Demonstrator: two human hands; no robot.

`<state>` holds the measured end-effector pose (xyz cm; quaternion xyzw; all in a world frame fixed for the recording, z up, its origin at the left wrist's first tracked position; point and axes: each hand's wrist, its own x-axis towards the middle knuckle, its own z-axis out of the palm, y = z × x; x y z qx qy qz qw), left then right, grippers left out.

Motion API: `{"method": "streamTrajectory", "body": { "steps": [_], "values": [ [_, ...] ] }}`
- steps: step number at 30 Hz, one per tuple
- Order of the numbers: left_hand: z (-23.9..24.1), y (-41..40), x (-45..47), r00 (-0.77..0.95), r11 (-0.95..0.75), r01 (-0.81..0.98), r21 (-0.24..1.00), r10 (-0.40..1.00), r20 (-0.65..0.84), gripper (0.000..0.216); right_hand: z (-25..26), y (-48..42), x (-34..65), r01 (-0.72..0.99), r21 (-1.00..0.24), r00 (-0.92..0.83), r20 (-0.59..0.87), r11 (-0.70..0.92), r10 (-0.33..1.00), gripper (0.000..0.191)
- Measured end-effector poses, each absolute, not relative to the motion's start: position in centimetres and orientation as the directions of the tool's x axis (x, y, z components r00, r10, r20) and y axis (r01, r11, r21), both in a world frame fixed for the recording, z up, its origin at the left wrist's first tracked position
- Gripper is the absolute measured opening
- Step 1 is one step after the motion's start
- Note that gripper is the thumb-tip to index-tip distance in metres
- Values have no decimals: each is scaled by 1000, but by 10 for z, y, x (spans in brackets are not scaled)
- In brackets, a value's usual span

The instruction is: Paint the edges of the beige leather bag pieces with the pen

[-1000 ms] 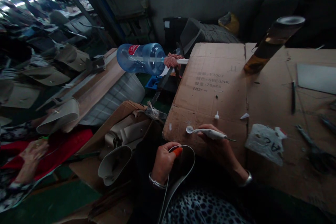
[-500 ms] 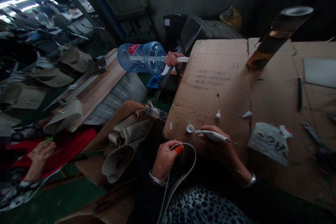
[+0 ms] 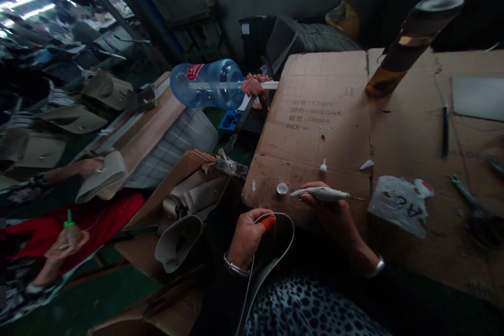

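At the lower centre of the frame we see the left hand, an orange wrap on its thumb, pinching a pale looped strip that runs down to the bottom edge. To its right, the right hand grasps a white pen-like tool, its tapered end close beside a small white cup on the cardboard-covered counter. Just above we find a white nozzle; to the right lie a clear plastic bag and scissors. A bottle of amber liquid leans across the upper right. Left of centre, an open cardboard box holds pale bag pieces, below a blue water jug. At the far left, a co-worker's hand holds a green-tipped bottle.
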<state>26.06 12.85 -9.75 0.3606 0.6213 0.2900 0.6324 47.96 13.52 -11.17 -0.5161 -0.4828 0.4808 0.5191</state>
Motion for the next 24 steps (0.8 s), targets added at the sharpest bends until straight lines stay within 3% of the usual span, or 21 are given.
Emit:
{"method": "streamTrajectory", "body": {
  "steps": [3, 6, 24],
  "values": [
    [-94, 128, 262, 71, 572, 96, 815, 812, -579, 25, -103, 132, 477, -190, -977, -23, -95, -97, 995, 24],
    [-93, 128, 262, 77, 578, 92, 811, 808, -584, 26, -97, 130, 474, -248, -954, -91, -150, -168, 985, 25],
    [-94, 123, 262, 170, 491, 152, 858, 842, -512, 15, -97, 135, 467, -206, -931, -114, -282, -300, 953, 38]
  ]
}}
